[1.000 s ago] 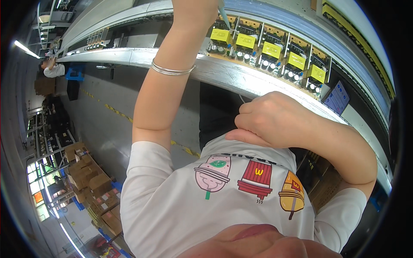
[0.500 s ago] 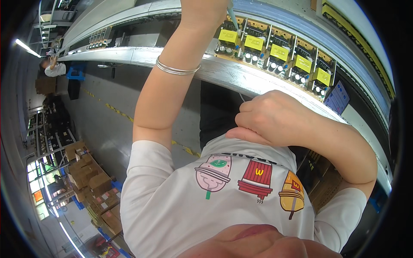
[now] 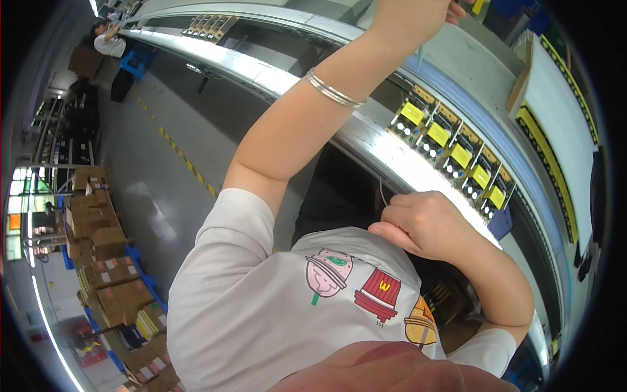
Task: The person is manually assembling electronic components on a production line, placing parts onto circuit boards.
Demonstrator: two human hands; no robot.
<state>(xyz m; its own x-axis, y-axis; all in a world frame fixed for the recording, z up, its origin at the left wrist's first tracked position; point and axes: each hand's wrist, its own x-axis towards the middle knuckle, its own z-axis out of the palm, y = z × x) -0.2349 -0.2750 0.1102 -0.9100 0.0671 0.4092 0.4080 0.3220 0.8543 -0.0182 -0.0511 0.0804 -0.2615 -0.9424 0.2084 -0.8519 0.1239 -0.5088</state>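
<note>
Head view shows the right hand curled by the chest, pinching a thin wire, the left hand raised, its grip hidden, above yellow-capped circuit boards lined on the metal-edged worktop, cardboard boxes stacked across the floor.

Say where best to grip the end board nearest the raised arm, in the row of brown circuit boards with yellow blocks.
Probably take the end board by its bare side edges, coming from above on its open side, away from the neighbouring board. A yellow block and small upright parts crowd its top, and the row sits close together, so only that end looks free.
</note>
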